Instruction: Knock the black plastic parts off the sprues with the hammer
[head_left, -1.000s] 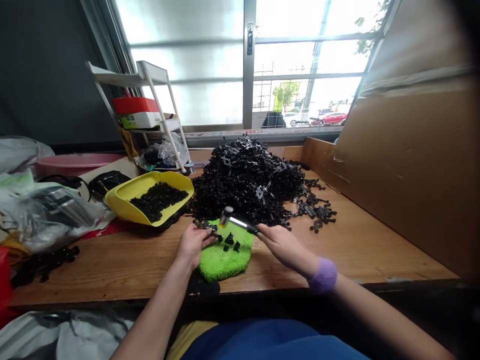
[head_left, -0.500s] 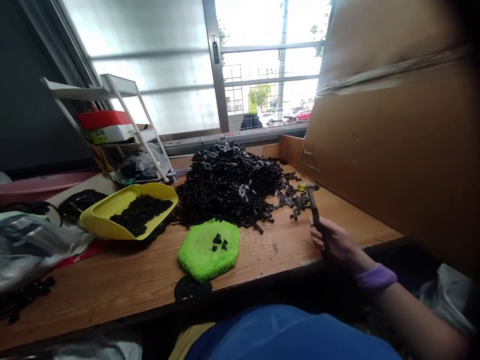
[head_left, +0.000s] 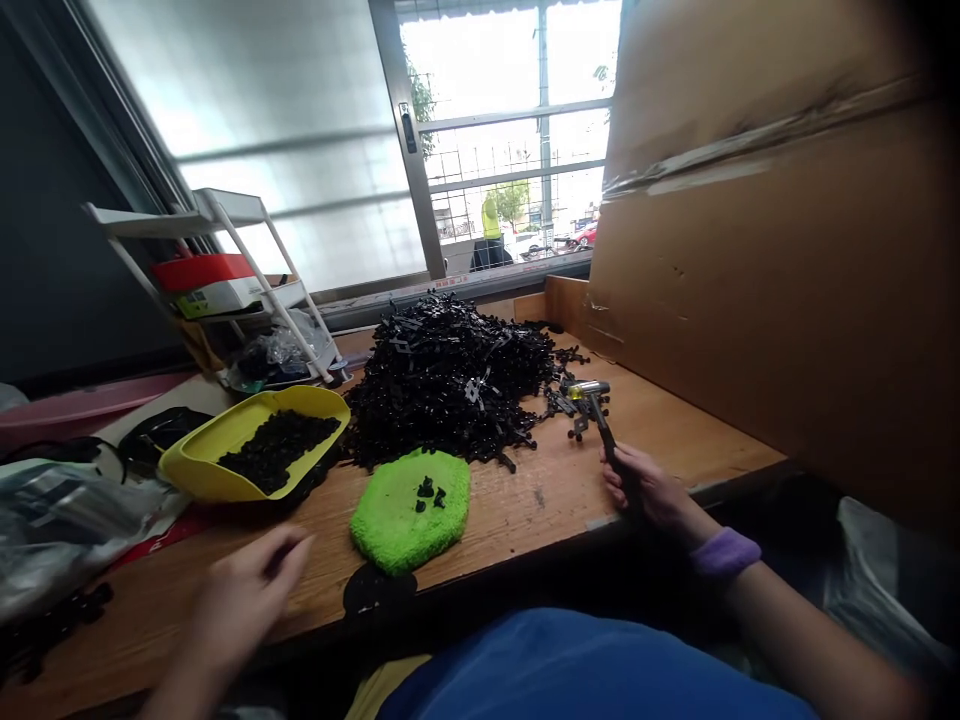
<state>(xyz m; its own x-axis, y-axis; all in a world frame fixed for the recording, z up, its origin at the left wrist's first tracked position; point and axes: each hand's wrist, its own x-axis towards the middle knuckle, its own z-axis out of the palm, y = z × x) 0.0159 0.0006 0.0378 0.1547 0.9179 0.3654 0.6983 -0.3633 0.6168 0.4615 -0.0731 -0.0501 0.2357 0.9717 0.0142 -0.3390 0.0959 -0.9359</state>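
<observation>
My right hand (head_left: 643,487) is wrapped round the dark handle of a small hammer (head_left: 600,420), with its metal head and yellow tip raised above the table. At the lower left, my left hand (head_left: 251,590) is over the table, smeared by motion. Its fingers look curled with a dark gap beside the thumb; whether it holds anything is unclear. Between the hands lies a bright green fuzzy pad (head_left: 409,535) with several small black plastic pieces (head_left: 426,490) on it. Behind it rises a large heap of black plastic parts (head_left: 450,385).
A yellow scoop-shaped tray (head_left: 191,465) holding many small black pieces stands left of the heap. A white shelf rack (head_left: 244,235) is behind it. Plastic bags (head_left: 52,510) lie far left. Tall cardboard (head_left: 750,270) walls the right side. A black disc (head_left: 379,592) sits at the table's front edge.
My left hand has come into view at the lower left. My right hand still holds the hammer. The view has shifted slightly, so things appear a little lower and further left.
</observation>
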